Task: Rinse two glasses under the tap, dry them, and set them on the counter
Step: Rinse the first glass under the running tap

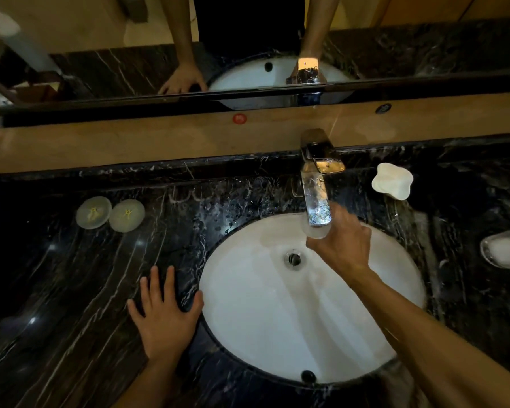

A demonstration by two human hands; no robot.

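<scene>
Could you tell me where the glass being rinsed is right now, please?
In the head view, right of centre, the glass is held by the right hand under the tap, over the sink.

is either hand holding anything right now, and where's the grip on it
The right hand holds a clear glass under the tap, fingers curled round its lower part. The left hand holds nothing; it rests flat on the counter.
</scene>
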